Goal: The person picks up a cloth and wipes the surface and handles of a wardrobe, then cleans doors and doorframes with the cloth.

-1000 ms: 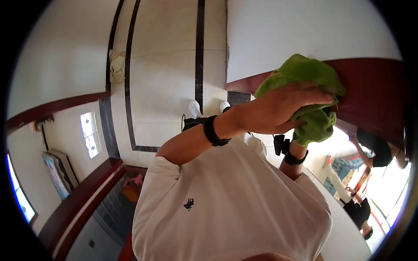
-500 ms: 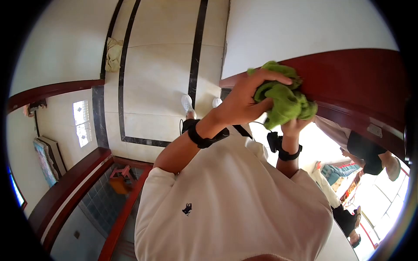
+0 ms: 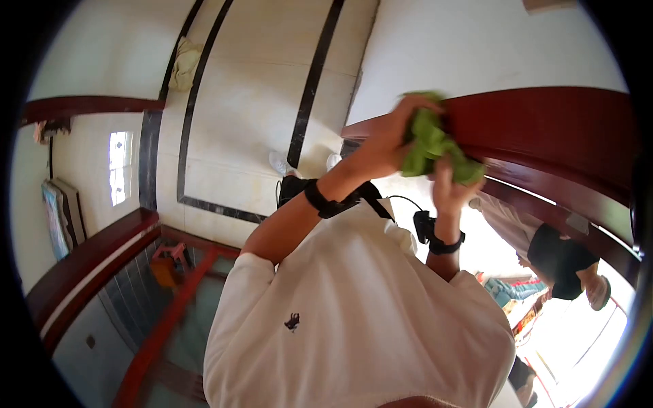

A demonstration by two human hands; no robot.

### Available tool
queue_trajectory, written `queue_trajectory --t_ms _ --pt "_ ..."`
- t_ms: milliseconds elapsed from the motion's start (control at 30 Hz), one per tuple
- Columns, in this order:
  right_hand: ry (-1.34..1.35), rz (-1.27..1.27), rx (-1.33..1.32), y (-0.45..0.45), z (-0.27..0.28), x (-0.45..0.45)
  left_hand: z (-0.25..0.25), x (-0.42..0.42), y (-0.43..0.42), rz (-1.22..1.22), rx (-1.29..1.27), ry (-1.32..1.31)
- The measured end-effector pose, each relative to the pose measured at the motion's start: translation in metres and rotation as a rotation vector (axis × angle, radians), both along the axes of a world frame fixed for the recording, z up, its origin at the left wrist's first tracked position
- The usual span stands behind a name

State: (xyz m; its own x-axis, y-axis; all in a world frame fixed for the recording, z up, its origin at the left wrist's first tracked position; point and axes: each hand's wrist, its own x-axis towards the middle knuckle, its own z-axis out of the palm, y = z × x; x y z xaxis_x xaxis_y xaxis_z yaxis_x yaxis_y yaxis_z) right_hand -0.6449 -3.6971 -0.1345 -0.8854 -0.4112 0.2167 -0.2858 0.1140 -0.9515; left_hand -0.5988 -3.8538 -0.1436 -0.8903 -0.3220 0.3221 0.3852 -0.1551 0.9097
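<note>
A crumpled green cloth (image 3: 430, 139) is bunched between my two hands at the end of a dark red wooden door frame (image 3: 537, 126). My left hand (image 3: 394, 139), blurred by motion, is closed over the upper left side of the cloth, close to the frame where it meets the white wall. Below it, my right hand (image 3: 452, 190) grips the cloth's lower part, thumb on the near side. The cloth seems to touch the frame, but the contact itself is hidden. Black bands circle both my wrists.
Another person (image 3: 564, 262) in a dark top is beyond the frame on the right. At lower left are a red-framed doorway (image 3: 163, 340) and a small stool (image 3: 170, 265). A beige cloth (image 3: 185, 64) lies on the tiled floor (image 3: 252, 115) by the far wall.
The view has shifted and turned slightly. My hands have squeezed the cloth into a narrower bunch, and my right thumb and fingers now show in front of it.
</note>
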Motion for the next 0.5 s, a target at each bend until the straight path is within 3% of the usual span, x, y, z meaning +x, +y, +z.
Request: queue_trajectory --t_ms 33,67,100,133,167,200,233,267,333,400,433,467,500 --pt "0.256 -0.022 0.062 0.024 -0.022 -0.015 0.026 -0.003 0.0 0.022 -0.066 0.1" --pt "0.182 -0.196 -0.259 0.015 -0.015 -0.011 0.049 -0.006 0.001 0.017 -0.164 0.206" --pt "0.749 -0.28 0.096 0.025 -0.004 -0.016 0.07 -0.004 0.001 0.049 -0.322 0.222" --pt "1.316 -0.355 0.453 0.038 0.004 -0.028 0.085 -0.002 0.0 0.004 -0.247 0.256" --pt "1.397 -0.319 0.153 0.034 0.0 -0.038 0.084 -0.004 -0.003 -0.031 -0.231 0.273" --pt "1.516 -0.351 0.29 0.017 0.015 -0.025 0.079 -0.006 -0.006 -0.062 -0.218 0.291" --pt "1.191 -0.368 0.434 0.028 0.002 -0.026 0.07 -0.005 -0.008 -0.057 -0.237 0.293" --pt "1.243 -0.292 0.471 0.028 -0.001 -0.027 0.064 0.001 -0.009 -0.055 -0.255 0.295" --pt "1.016 -0.292 0.317 0.015 -0.037 -0.016 0.062 0.028 -0.025 -0.157 -0.236 0.104" --pt "0.426 -0.166 0.108 -0.003 -0.059 -0.015 0.04 0.046 -0.046 -0.184 -0.25 0.012" --pt "0.541 -0.187 0.156 -0.014 -0.083 -0.009 0.029 0.057 -0.058 -0.214 -0.277 -0.071" --pt "0.317 -0.121 0.068 -0.04 -0.077 0.008 0.03 0.067 -0.07 -0.244 -0.298 -0.153" --pt "0.28 0.005 0.101 -0.061 -0.065 0.022 0.029 0.077 -0.085 -0.232 -0.306 -0.145"
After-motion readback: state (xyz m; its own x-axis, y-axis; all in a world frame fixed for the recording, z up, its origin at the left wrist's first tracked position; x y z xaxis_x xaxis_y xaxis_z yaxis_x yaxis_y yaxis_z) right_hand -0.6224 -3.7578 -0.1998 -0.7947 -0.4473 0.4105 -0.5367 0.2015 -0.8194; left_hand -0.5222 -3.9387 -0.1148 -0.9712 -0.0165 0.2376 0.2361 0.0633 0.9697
